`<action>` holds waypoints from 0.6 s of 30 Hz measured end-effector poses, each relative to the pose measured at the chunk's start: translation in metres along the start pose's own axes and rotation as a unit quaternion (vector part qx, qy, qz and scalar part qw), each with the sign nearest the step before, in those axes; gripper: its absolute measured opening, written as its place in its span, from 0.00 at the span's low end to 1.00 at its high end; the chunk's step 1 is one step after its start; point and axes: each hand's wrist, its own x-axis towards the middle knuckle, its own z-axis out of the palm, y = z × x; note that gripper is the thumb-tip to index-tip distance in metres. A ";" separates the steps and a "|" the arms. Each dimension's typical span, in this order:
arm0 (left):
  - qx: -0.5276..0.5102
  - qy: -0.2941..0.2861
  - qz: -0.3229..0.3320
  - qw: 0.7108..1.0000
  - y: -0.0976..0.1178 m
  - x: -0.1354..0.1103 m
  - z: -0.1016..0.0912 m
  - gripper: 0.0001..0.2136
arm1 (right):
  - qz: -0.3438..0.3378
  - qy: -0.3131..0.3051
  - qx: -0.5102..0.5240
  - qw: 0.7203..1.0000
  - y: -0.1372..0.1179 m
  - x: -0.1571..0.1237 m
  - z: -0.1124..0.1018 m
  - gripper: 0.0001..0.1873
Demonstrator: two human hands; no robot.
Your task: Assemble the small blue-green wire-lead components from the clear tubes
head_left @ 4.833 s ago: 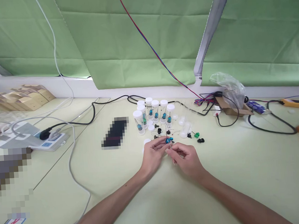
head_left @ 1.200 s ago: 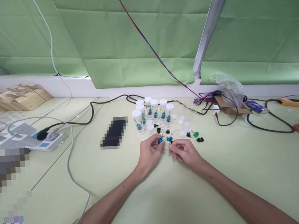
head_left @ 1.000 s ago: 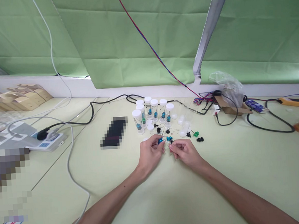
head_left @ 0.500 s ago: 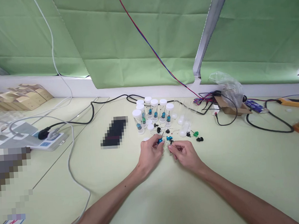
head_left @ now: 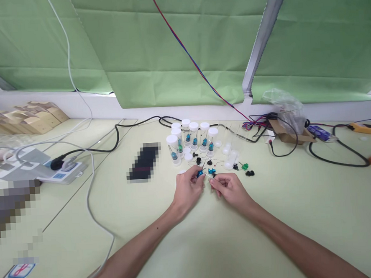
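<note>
Thumb and fingers of my left hand pinch a small blue fitting with a thin metal rod sticking up from it. My right hand is closed in a pinch on a thin, light-coloured rod, whose far end points toward the blue fitting; whether they touch I cannot tell. Just beyond the fingers lies another blue fitting, among small black parts and thin wires. Behind them stand several clear tubes with white caps, each holding a coloured fitting on a rod.
Uncapped clear tubes lie right of the capped ones, near a green part and black parts. A blurred dark object is at left, with a power strip farther out. Cables and a cardboard box stand at back right.
The view has shifted slightly, so everything sits a little farther right. Both hands keep their pinches, with almost no movement between them.
</note>
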 end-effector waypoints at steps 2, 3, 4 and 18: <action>-0.037 0.005 -0.001 0.999 -0.001 0.000 0.002 0.06 | 0.047 -0.025 0.065 0.996 -0.003 0.002 -0.003 0.21; -0.054 0.010 -0.001 0.998 -0.001 0.000 0.002 0.07 | 0.075 -0.039 0.104 0.991 -0.004 0.002 -0.004 0.20; -0.068 0.016 -0.002 0.998 -0.001 -0.001 0.003 0.07 | 0.100 -0.054 0.144 0.983 -0.005 0.002 -0.006 0.20; -0.054 0.058 0.032 0.996 0.003 -0.003 0.006 0.06 | 0.147 -0.104 0.319 0.930 -0.003 -0.002 0.007 0.23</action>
